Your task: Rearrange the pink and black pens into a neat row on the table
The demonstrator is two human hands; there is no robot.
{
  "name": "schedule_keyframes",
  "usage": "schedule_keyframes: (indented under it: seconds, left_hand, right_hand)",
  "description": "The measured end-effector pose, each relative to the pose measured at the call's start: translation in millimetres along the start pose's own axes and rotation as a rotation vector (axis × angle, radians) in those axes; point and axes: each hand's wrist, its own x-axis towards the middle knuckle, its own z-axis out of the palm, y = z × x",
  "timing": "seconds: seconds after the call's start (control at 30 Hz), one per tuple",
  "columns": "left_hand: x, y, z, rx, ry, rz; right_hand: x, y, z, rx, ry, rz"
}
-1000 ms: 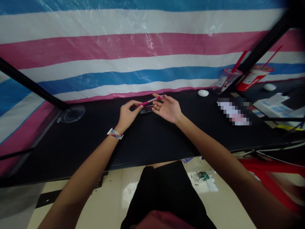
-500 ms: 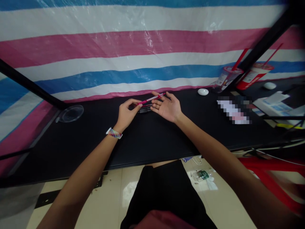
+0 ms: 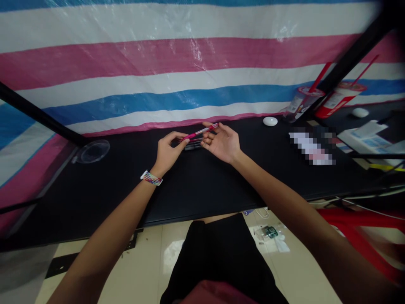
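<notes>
A pink pen [image 3: 196, 133] with a clear section slants above the black table, its right end higher. My left hand [image 3: 171, 148] pinches its left end between thumb and fingers; a patterned band is on that wrist. At the other end, my right hand [image 3: 223, 143] has its palm turned up, with thumb and forefinger closed around the pen's tip and the remaining fingers loosely curled. Several dark pens [image 3: 193, 145] lie on the table just beneath, partly hidden by the hands.
The black table [image 3: 202, 185] runs across the view before a striped tarp. A clear round lid [image 3: 94, 152] lies at left. To the right are a white oval object [image 3: 270, 121], a clear cup with a red straw [image 3: 299, 103], a red-and-white cup [image 3: 340, 99] and a white box [image 3: 363, 137].
Hardly anything differs. My right thumb and forefinger have shifted slightly on the pen's right end, and the camera view has moved a little.
</notes>
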Motion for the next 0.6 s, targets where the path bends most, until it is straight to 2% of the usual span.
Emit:
schedule_keyframes:
  seconds: [0.37, 0.6]
  left_hand:
    - [0.8, -1.1, -1.8, 0.004, 0.012, -0.006]
    - [-1.8, -6.5, 0.7, -0.003, -0.006, 0.014]
  right_hand:
    - [-2.3, -2.7, 5.1, -0.004, -0.002, -0.017]
    - [2.2, 4.9, 0.5, 0.169, -0.008, 0.061]
